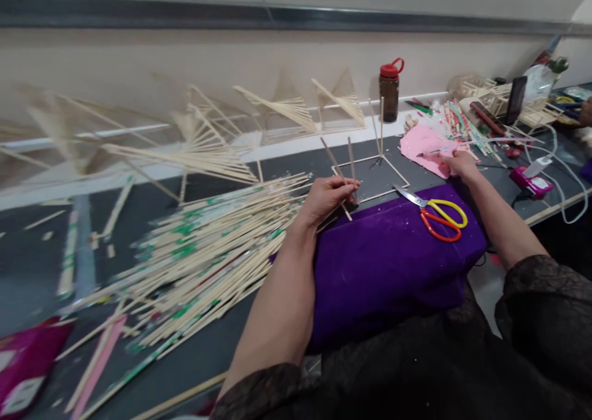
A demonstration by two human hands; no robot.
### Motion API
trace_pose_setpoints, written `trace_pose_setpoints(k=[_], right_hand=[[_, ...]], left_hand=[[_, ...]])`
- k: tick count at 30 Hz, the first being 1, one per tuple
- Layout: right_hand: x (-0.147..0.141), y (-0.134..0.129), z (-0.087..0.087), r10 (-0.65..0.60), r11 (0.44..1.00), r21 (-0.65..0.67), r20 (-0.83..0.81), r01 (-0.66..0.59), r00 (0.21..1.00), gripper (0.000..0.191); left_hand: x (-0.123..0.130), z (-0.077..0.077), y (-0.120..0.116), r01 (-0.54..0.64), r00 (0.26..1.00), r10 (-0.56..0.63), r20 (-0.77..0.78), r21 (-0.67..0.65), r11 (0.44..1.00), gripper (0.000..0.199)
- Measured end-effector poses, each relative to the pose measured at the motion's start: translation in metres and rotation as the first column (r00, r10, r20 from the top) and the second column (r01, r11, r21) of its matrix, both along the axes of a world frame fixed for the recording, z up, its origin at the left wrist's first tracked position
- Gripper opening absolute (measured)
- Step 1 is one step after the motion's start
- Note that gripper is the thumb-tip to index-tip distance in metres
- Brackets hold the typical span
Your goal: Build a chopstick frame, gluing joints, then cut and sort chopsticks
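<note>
Pinched between the fingers of my left hand (333, 196) is a thin wooden stick (333, 158); a second upright stick (352, 161) stands at the fingertips. Just beyond, a square frame of sticks (395, 172) lies on the dark table, with thin uprights rising from its far corner. At the right, my right hand (462, 163) is closed over the edge of a pink sheet (423, 145). A pale, slim object shows at its fingers, too blurred to name. Scissors (428, 207) with one yellow and one red handle rest on purple cloth (393, 253) between my forearms.
A large heap of wooden sticks (222, 247) covers the table at left. Fan-shaped stick models (208, 155) stand along the wall. Behind the frame is a red-capped bottle (389, 93). A magenta device (531, 182) with a white cable sits at right.
</note>
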State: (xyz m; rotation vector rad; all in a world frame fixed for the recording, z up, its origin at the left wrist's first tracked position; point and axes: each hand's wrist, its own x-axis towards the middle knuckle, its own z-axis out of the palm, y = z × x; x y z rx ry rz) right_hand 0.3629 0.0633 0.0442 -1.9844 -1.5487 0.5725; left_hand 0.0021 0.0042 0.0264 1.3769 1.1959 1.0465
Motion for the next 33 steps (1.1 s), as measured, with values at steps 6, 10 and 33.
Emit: trace_pose_setpoints(k=[6,10,33], right_hand=[[-0.002,0.003,-0.001,-0.006,0.999,-0.044,0.447,0.028,0.894,0.034],[-0.01,0.002,-0.001,0.003,0.996,-0.083,0.501,0.044,0.865,0.039],[-0.159,-0.073,0.02,0.65,0.723,-0.192,0.517,-0.664,0.558,0.03]], left_hand=[[-0.001,-0.003,0.0,0.014,1.0,-0.014,0.021,-0.012,1.0,0.024],[-0.001,-0.002,0.0,0.012,1.0,-0.012,-0.004,-0.005,1.0,0.023],[0.0,-0.001,-0.002,-0.023,0.999,0.023,0.024,-0.005,1.0,0.029]])
